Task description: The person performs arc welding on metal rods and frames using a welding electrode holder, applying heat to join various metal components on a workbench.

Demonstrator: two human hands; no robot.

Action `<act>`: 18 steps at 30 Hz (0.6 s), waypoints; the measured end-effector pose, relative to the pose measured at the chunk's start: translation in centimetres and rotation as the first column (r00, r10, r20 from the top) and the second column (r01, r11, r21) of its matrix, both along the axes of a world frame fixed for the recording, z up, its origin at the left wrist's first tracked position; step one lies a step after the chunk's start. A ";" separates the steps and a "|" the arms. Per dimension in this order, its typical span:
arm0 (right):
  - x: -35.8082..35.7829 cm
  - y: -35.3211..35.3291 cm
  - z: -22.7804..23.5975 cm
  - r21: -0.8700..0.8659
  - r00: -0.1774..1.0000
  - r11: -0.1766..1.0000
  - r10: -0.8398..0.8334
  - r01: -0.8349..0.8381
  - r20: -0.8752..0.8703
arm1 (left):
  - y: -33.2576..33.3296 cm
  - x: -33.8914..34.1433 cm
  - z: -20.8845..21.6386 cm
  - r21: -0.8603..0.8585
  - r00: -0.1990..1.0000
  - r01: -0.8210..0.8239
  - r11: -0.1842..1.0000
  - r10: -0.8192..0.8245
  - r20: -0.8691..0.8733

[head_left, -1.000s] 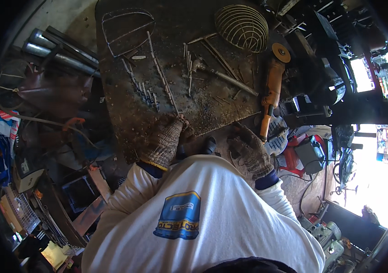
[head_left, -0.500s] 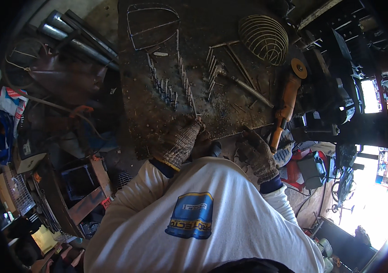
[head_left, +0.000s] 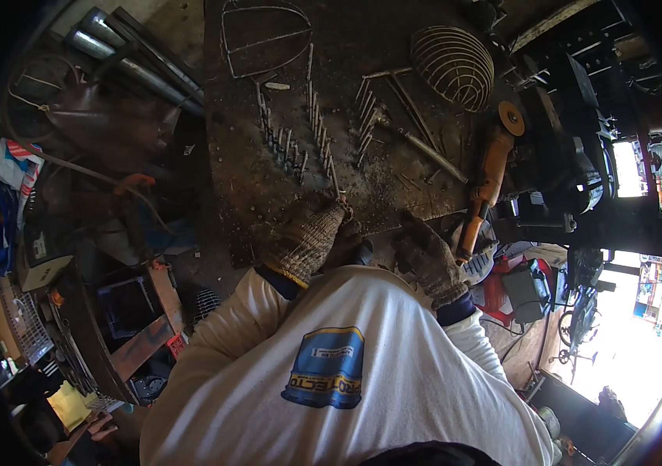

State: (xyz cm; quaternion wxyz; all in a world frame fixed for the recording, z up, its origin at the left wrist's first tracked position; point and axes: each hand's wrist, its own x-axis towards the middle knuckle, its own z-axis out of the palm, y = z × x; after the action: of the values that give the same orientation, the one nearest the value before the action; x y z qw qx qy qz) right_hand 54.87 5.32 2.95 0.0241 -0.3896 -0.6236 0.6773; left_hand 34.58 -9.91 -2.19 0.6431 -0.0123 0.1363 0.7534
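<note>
My left hand (head_left: 301,239), in a knitted work glove, is closed at the table's near edge. Its fingertips pinch the near end of a thin metal rod (head_left: 334,177). Beyond it, upright metal pegs (head_left: 317,128) stand in rows on the dark metal table (head_left: 245,210). My right hand (head_left: 429,260), gloved too, is by the edge, fingers loosely stretched and nothing visible in them. An orange angle grinder (head_left: 491,167) lies just right of that hand. A bent wire frame (head_left: 266,72) lies at the far left of the table.
A domed wire cage (head_left: 453,68) sits at the far right of the table, with a hammer-like tool (head_left: 432,154) nearer. Metal pipes (head_left: 133,62) lean at the left. A wooden-sided rack (head_left: 143,342) stands lower left. Machinery fills the right side.
My right hand has shifted slightly left, and its fingers reach a little farther over the edge. The left hand stays at the rod's end. The view has moved slightly.
</note>
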 end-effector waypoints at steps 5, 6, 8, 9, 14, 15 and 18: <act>0.1 -0.1 -0.6 -0.041 0.999 0.999 -0.013 0.012 -0.031 | 0.1 0.5 0.8 -0.419 0.930 -0.154 0.895 -0.011 -0.367; 0.1 -0.1 -0.6 -0.040 0.999 0.999 -0.012 0.011 -0.031 | 0.1 0.4 0.8 -0.417 0.930 -0.155 0.896 -0.010 -0.367; 0.2 -0.1 -0.7 -0.027 0.999 1.000 0.010 -0.010 -0.032 | 0.2 0.3 1.2 -0.448 0.951 -0.111 0.887 -0.037 -0.307; 0.1 -0.1 -0.7 -0.027 0.999 1.000 0.011 -0.012 -0.031 | 0.2 0.3 1.6 -0.447 0.951 -0.112 0.888 -0.035 -0.307; -0.2 -0.3 -0.1 -0.027 1.000 0.999 0.018 -0.018 0.004 | 0.1 0.2 -0.1 -0.451 0.829 -0.197 0.870 -0.097 -0.550; -0.2 -0.2 -0.3 -0.027 1.000 0.999 0.018 -0.018 0.004 | 0.1 0.1 -0.8 -0.442 0.782 -0.220 0.869 -0.114 -0.613; -0.1 0.1 -1.0 0.022 0.999 0.999 0.029 -0.028 -0.041 | 0.2 0.1 -1.2 -0.419 0.678 -0.257 0.871 -0.146 -0.721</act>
State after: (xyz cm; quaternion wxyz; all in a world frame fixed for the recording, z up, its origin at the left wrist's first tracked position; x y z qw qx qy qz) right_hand 54.79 5.42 1.93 0.0316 -0.3664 -0.6357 0.6787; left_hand 34.66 -9.71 -3.36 0.4851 0.1244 0.5668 0.6541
